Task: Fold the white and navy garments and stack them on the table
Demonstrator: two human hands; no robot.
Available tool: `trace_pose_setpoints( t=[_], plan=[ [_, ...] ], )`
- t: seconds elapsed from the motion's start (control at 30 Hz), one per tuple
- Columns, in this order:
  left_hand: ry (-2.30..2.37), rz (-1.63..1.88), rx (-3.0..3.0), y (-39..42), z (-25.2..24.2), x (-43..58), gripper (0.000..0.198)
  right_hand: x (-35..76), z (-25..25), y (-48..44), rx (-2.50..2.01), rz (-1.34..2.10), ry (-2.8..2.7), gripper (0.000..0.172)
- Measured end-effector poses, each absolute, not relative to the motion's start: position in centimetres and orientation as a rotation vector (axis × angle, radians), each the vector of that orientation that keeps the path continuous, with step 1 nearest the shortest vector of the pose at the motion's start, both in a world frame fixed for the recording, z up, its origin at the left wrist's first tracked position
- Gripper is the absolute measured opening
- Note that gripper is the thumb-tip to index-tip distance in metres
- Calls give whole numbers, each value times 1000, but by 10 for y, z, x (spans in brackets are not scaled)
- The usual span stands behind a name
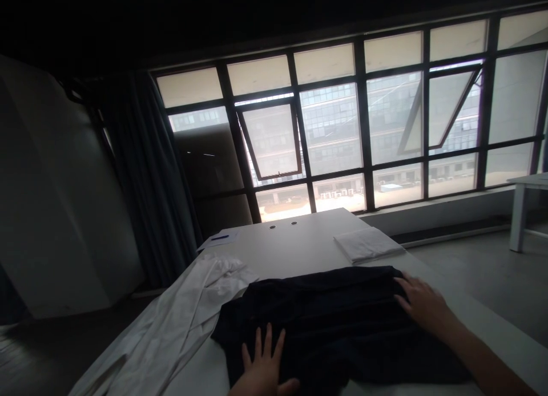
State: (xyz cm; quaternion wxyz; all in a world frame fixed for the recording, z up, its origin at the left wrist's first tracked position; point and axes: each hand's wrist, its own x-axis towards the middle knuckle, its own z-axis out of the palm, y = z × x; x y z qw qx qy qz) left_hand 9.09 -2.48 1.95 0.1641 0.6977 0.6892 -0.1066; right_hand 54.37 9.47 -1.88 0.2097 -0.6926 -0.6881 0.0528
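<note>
A dark navy garment point(317, 322) lies bunched in a rough fold on the white table point(295, 242). My left hand point(262, 364) rests flat on its near edge, fingers spread. My right hand point(422, 304) lies on its right end, fingers splayed over the cloth. Neither hand grips it. To the left, a rumpled white garment point(171, 322) lies along the table, its edge meeting the dark cloth. A folded white cloth point(366, 243) sits farther off, beyond my right hand.
A sheet of paper point(216, 240) with a blue pen lies at the table's far left corner. The table top has two small holes near its far edge. A second white table point(524, 196) stands at the right, beside a long window and a dark curtain point(148, 179).
</note>
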Motion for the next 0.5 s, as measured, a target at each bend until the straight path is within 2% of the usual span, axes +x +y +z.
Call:
trace_pose_setpoints(
  t=[0.1, 0.2, 0.37, 0.5],
  plan=[
    [1964, -300, 1996, -23, 16, 92, 107, 467, -6, 61, -1449, 294, -2282, 58],
    [1979, -286, 2024, -24, 7, 83, 104, 414, -2, 28, -1172, 616, -2515, 67],
    [1851, 59, 2247, -29, -12, 52, 81, 401, 0, 13, -1141, 780, -2624, 75],
    [1548, 221, 2288, -24, -21, 36, 77, 414, 2, 20, -1144, 832, -2585, 80]
  ],
)
